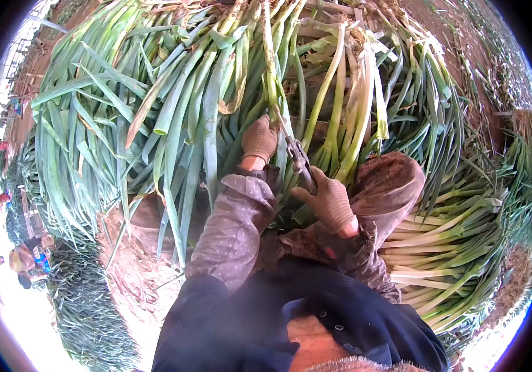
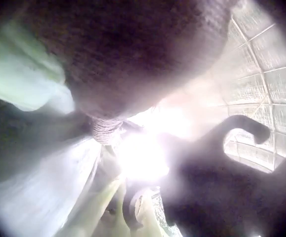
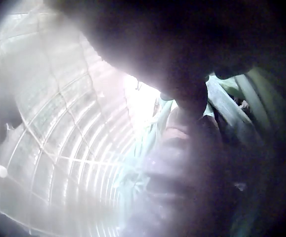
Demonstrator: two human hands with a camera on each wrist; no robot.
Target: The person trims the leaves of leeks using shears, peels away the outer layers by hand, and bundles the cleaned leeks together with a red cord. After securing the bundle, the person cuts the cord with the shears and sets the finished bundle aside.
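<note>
Left hand (image 1: 259, 139) grips leek (image 1: 270, 68), leaf-end pointing away; right hand (image 1: 329, 201) grips tool (image 1: 300, 162).

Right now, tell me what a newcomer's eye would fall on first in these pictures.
A huge heap of leeks fills the upper head view, green leaves spilling toward the soil. At its middle the gloved left hand grips one stalk, and the gloved right hand holds a dark tool close beside it. A laid bundle of pale stems lies at the right.
</note>
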